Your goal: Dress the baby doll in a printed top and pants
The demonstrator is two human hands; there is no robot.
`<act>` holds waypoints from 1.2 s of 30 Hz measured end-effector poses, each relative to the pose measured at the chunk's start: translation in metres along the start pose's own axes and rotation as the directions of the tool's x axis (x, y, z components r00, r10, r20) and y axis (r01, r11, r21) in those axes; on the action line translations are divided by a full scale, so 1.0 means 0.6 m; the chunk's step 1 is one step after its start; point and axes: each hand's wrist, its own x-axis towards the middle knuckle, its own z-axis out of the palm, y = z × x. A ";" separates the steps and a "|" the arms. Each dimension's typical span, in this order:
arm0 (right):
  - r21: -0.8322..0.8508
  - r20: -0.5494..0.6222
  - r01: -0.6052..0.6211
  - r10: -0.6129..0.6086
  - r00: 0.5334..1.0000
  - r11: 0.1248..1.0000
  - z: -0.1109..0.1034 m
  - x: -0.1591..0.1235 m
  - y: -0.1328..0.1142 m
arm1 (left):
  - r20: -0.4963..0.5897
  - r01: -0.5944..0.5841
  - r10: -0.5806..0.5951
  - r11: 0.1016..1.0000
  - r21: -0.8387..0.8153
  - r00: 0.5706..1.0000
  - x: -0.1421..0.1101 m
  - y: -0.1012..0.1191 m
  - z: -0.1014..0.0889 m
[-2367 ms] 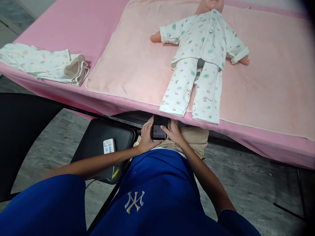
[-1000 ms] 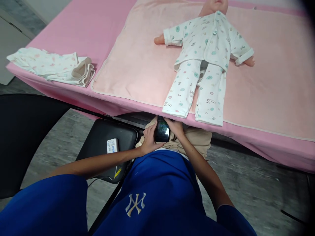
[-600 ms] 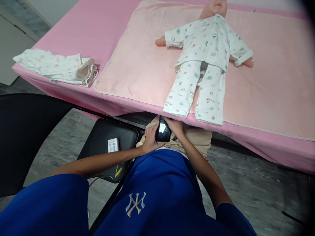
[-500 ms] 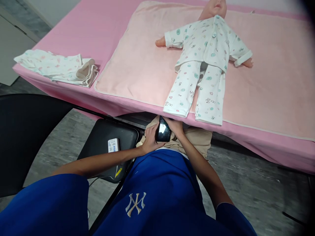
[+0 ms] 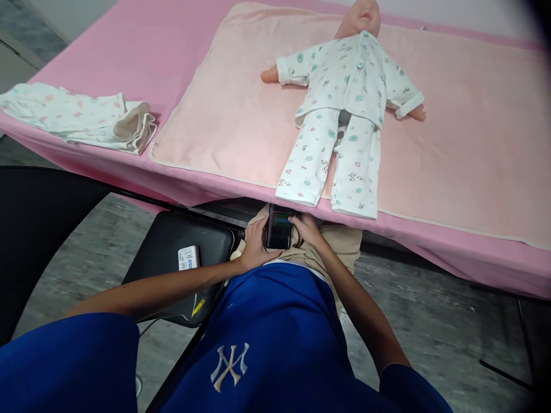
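In my lap, just below the table's edge, lies a black smartphone (image 5: 279, 228) with dim coloured content on its screen. My left hand (image 5: 257, 242) is closed around the phone's left side and lower edge. On its right side is my right hand (image 5: 308, 229), closed, with the thumb over the screen and the other fingers partly hidden. Above the phone, a baby doll (image 5: 344, 86) in a white printed top and trousers lies on its back, its trouser legs reaching the table's front edge.
A pale pink blanket (image 5: 224, 115) lies under the doll on the pink-covered table (image 5: 172, 34). Folded printed baby clothes (image 5: 81, 117) sit at the left edge. Beside my lap, a black seat (image 5: 159, 246) holds a white power bank (image 5: 188, 258) with a cable. A black chair back (image 5: 38, 229) stands further left.
The phone's screen has gone from a bright reflection to showing dim coloured content. My right thumb has moved onto the screen. The whole view has shifted slightly, so things appear further left.
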 end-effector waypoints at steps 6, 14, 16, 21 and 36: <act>0.058 0.062 -0.041 0.037 0.997 0.997 -0.004 -0.004 0.011 | -0.004 -0.025 0.025 1.000 0.005 1.000 -0.001 0.000 -0.002; 0.071 0.117 -0.019 0.010 0.993 0.997 -0.007 -0.015 0.008 | 0.011 -0.010 0.009 1.000 0.018 1.000 -0.002 -0.003 -0.001; 0.060 0.114 -0.005 -0.002 0.993 0.998 -0.007 -0.019 0.003 | -0.004 -0.021 0.021 1.000 0.012 1.000 -0.002 -0.003 -0.001; 0.010 0.082 0.030 -0.031 0.996 1.000 0.004 -0.026 -0.023 | 0.013 -0.005 0.005 1.000 0.001 1.000 -0.001 -0.001 -0.001; 0.072 0.120 -0.029 0.020 0.993 0.997 -0.004 -0.022 -0.006 | 0.009 -0.010 0.010 1.000 -0.007 1.000 -0.002 0.001 -0.004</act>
